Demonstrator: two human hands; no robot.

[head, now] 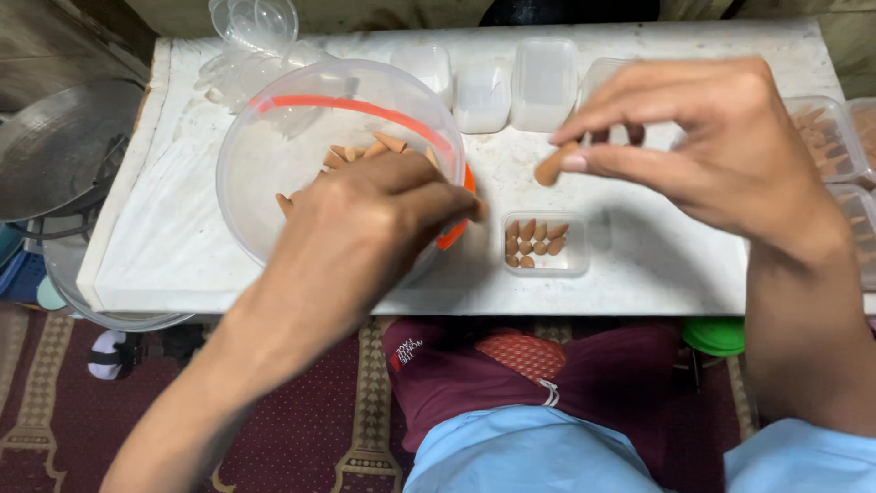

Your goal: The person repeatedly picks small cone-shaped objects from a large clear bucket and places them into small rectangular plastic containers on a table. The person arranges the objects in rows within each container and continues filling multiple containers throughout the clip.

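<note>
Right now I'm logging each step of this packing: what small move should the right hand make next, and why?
Probably lower the brown cone pinched in the right hand into the small clear box just below it. That box already holds rows of cones with room left, while the left hand reaches into the round tub.

1. big round tub (265, 183) sits on the left half of the table (657, 265); loose cones (365, 149) lie inside it toward the back
2. left hand (365, 237) reaches in over the tub's near right rim
3. small tray (546, 244) just right of the tub, near the front edge; rows of cones in it
4. right hand (721, 146) hovers above and behind that tray, pinching a single cone (550, 169)
5. row of small boxes (511, 87) along the back edge; stacked cups (251, 27) at the back left corner
6. more filled trays (826, 137) at the far right edge
</note>
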